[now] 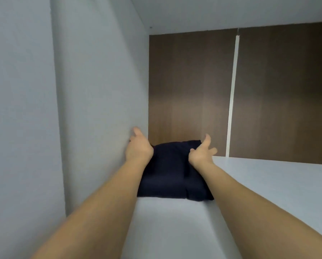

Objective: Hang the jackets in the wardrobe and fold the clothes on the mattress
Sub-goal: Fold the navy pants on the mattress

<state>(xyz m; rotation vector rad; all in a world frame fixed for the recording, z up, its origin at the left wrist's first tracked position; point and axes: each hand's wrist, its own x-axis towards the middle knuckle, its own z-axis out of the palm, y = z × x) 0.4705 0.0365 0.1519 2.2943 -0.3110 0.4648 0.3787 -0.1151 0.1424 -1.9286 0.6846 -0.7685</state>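
Status: one folded dark navy garment (172,172) sits on a white shelf (268,184) inside what looks like the wardrobe, pushed to the far left corner against the grey side wall (100,90), brown wood-grain back panel (190,86) behind it. Both arms are stretched out to it. Left hand (137,146) is at the garment's far-left edge, squeezed between cloth and wall, fingers mostly straight; fingertips hidden, so can't confirm contact beyond the heel of the hand on the fabric. Right hand (202,153) is at the far-right corner, fingers spread and relaxed, thumb up, not clamped on anything; it looks like it's touching or just off the cloth, can't tell which. My read: this piece is folded and placed, hands are either nudging it square or letting go. No jackets, hangers, rail or mattress in view, so the hanging part and any remaining folding can't be judged from here. Rest of the shelf to the right has room for more stacks.
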